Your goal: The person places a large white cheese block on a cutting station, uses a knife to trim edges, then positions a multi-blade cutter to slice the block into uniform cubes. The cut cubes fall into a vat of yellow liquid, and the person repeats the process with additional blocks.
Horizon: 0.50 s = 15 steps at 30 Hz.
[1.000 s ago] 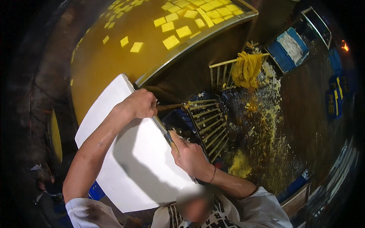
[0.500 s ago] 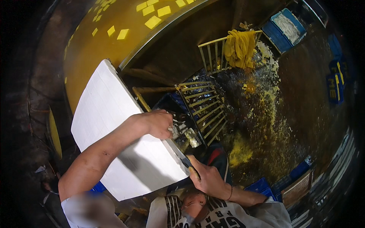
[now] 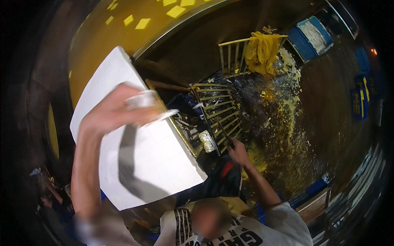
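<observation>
While the left hand [image 3: 117, 110] is up high and motion-blurred over the big white rectangular foam-looking slab [image 3: 143, 160], it's got a small pale whitish chunk [image 3: 141, 100] in its grip, fingers curled round it, w/ a thin pale sliver poking out to the right. Can't tell exactly what the chunk is, too blurry. It sits in the hand right above the slab's upper right edge, and the arm throws a dark shadow across the slab.

Right hand [image 3: 238, 151] is lower and further right, well apart from the left, reaching toward the yellowish metal grate rack [image 3: 217, 110]. It's closed around a thin dark tool, prob a knife [image 3: 226, 137], w/ the tip pointing up at the rack's lower bars. Just beside it on the left there's a small pale lump [image 3: 207, 141] by the slab's edge.

Other stuff: the slab leans across a big round yellow vat [image 3: 102, 45] w/ pale yellow squares floating on top. A second railing-type rack [image 3: 230, 55] further back has a yellow cloth [image 3: 262, 51] draped over it. Floor [image 3: 295, 123] is wet and dark w/ yellow-white crumbs and splatter all over. Blue crates [image 3: 312, 37] sit at the far right edge. At the bottom there's the person's white printed shirt [image 3: 246, 233].
</observation>
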Motion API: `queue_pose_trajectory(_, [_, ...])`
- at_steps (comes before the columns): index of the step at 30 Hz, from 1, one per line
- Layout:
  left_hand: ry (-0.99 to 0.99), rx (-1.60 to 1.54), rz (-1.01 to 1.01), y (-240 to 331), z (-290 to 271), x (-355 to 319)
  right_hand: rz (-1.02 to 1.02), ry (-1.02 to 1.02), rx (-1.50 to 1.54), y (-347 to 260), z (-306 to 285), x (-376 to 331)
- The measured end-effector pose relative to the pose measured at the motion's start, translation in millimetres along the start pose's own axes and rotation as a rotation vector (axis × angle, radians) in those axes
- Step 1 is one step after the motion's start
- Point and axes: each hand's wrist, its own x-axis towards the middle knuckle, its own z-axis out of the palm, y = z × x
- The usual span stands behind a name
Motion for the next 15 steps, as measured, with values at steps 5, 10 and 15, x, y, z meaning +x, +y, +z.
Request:
queue_pose_trajectory(5, [0.51,-0.904,0.221,-69,65,-222,0.288,-0.081,-0.3,74,105,67])
queue_pose_trajectory(10, [1.138,-1.408,0.285,-121,226,-359,0.21,0.265,0.057,178,132,107])
queue_pose_trajectory(15, [1.648,-1.595,-0.639,-240,412,-420,0.049,0.247,0.187,114,17,64])
